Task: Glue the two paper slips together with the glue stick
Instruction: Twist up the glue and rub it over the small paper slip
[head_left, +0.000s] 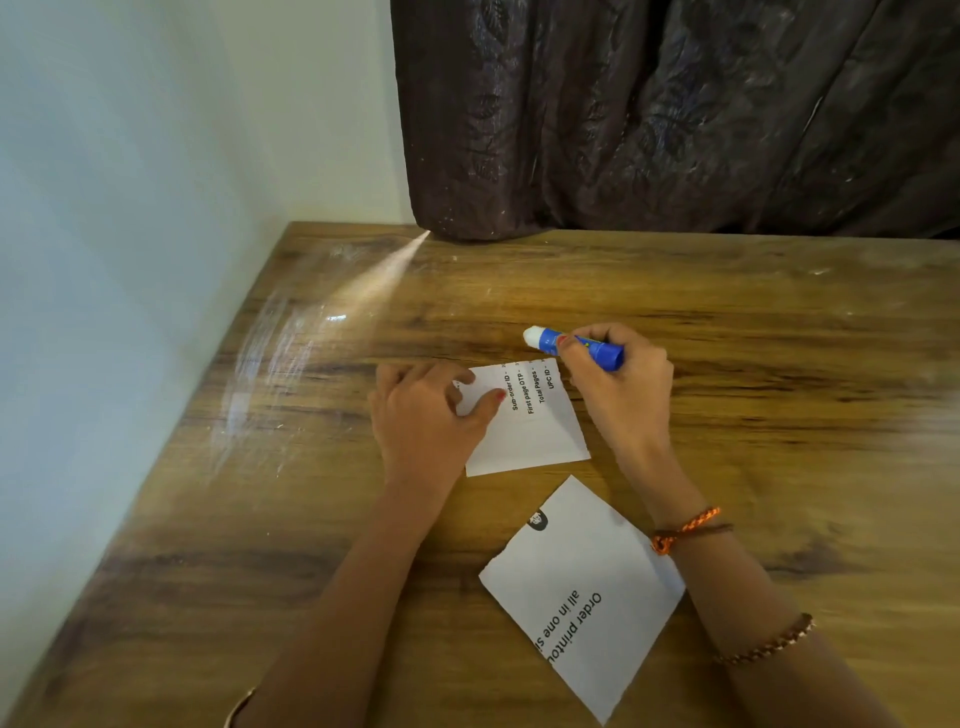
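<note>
A glossy wooden tabletop (727, 322) meets a pale wall (130, 208) and dark curtain (675, 114). The right hand (618, 384), grip pinching the glue stick (576, 347), hides a corner of the printed slip (530, 421); the left hand (426, 415), fingers spread, pins it. The second slip (582, 587) lies nearer, its print partly cut off.

soft, even indoor light, moderately bright. a pale streak of glare (384, 280) crosses the glossy wooden surface (727, 322) from the far left corner, with fainter arcs of sheen nearby. shadows are weak. edges bow from wide-angle distortion, and the right side smears slightly.
</note>
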